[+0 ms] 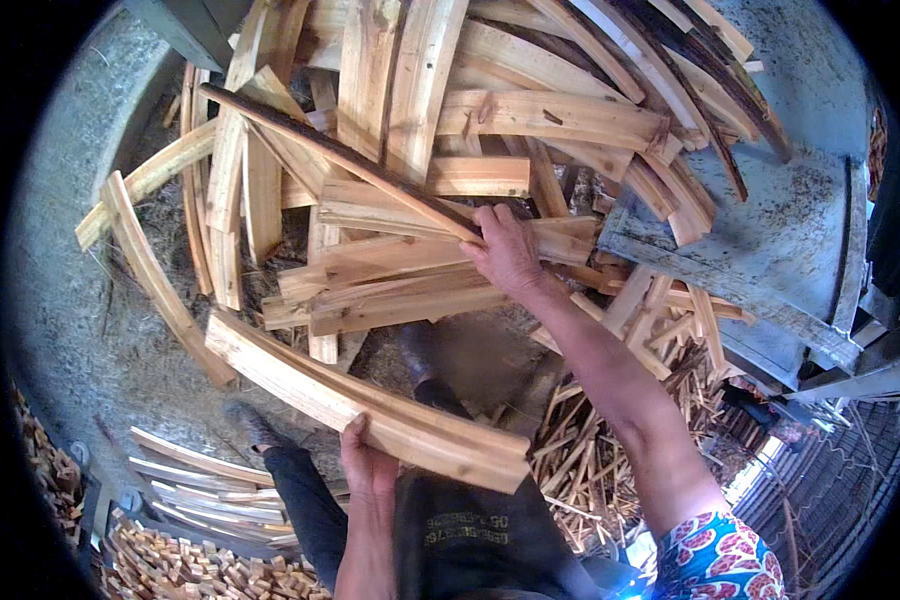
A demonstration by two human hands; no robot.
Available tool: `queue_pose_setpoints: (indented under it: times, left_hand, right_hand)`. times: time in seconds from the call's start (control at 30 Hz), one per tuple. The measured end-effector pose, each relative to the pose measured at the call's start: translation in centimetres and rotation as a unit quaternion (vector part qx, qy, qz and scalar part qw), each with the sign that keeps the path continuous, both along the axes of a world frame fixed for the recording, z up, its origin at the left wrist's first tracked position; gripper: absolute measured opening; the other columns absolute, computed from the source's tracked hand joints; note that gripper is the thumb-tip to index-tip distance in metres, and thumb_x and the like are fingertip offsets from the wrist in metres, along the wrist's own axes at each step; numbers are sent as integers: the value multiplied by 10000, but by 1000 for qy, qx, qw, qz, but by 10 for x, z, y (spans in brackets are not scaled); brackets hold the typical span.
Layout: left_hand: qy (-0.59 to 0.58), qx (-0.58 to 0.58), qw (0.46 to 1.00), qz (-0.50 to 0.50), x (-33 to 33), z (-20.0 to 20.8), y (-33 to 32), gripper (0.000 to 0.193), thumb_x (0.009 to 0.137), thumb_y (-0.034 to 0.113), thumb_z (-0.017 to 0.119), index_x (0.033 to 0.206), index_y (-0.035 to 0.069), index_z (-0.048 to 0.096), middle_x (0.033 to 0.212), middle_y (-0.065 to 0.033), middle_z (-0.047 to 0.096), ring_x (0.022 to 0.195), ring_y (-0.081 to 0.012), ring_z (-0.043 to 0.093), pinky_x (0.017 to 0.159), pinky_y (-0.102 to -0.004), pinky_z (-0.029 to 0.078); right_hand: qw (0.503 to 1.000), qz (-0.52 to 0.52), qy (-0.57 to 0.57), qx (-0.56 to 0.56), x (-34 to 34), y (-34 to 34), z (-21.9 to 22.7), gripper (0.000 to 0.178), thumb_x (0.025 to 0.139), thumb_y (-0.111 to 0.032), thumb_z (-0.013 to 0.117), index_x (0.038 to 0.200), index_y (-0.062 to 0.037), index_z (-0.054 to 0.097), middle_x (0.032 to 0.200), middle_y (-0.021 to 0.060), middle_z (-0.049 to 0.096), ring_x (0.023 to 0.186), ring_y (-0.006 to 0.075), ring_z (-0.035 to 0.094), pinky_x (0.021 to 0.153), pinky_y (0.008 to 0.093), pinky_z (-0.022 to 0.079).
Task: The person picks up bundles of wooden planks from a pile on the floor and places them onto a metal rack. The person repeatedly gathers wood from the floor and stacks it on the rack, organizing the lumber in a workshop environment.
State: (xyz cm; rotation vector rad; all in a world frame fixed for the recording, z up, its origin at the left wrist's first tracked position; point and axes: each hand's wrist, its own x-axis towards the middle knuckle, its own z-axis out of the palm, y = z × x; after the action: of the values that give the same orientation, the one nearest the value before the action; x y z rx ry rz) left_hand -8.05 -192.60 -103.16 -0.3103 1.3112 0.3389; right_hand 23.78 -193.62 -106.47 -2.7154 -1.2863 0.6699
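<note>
The pile of planks (400, 260) lies ahead of you, its pieces crossed at various angles. The blue tabletop (770, 250) adjoins the pile's right side. The offcuts (595, 460) lie below and right of the pile. The board (370, 395), single or stacked (you cannot tell), is on the pile's near side; your left hand (370, 462) grips it near the middle, thumb visible. The dark-edged strip (342, 158) slants across the pile; your right hand (508, 252) has its fingers closed around the near end.
</note>
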Motion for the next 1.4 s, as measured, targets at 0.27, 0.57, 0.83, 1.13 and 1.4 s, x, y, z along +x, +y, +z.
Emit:
queue_pose_setpoints:
  times: [0.27, 0.57, 0.83, 1.13, 1.4]
  left_hand:
    - [-34, -2, 999, -17, 61, -11, -42, 544, 658, 18, 622, 1162, 72, 425, 1038, -75, 525, 1012, -238, 497, 932, -405, 378]
    - [-55, 18, 995, -80, 77, -94, -35, 547, 720, 217, 673, 1169, 31, 423, 1119, -88, 511, 1068, -261, 468, 951, -412, 346]
    - [-115, 102, 967, -205, 61, -123, -17, 517, 691, 227, 700, 1108, -4, 501, 1089, -120, 546, 1031, -259, 504, 931, -385, 367]
    - [-115, 41, 991, -56, 56, -108, -34, 661, 627, 257, 711, 1195, 62, 436, 1139, -93, 509, 1064, -268, 471, 907, -447, 388]
    - [-54, 172, 973, -146, 8, -77, 59, 678, 619, 144, 729, 1208, 2, 424, 1141, -101, 524, 1066, -236, 488, 968, -370, 333]
  right_hand:
    - [752, -22, 238, -614, -15, -355, 176, 415, 832, -241, 470, 1230, -128, 453, 1096, 205, 540, 1045, 318, 527, 887, 413, 419]
    - [989, 89, 105, -51, 48, -83, 24, 779, 656, -382, 692, 1266, -16, 374, 1282, 197, 370, 1182, 348, 351, 991, 430, 273]
    - [829, 29, 498, -253, 58, -10, -46, 795, 664, -349, 706, 1311, -55, 348, 1171, 179, 521, 1051, 256, 518, 914, 361, 407]
    - [896, 26, 403, -184, -19, -15, -42, 764, 640, -341, 724, 1262, -44, 395, 1117, 189, 547, 1025, 277, 541, 902, 366, 405]
    - [897, -98, 429, -41, -91, 11, -5, 668, 616, -268, 731, 1158, 6, 453, 1023, 190, 569, 978, 292, 556, 853, 366, 430]
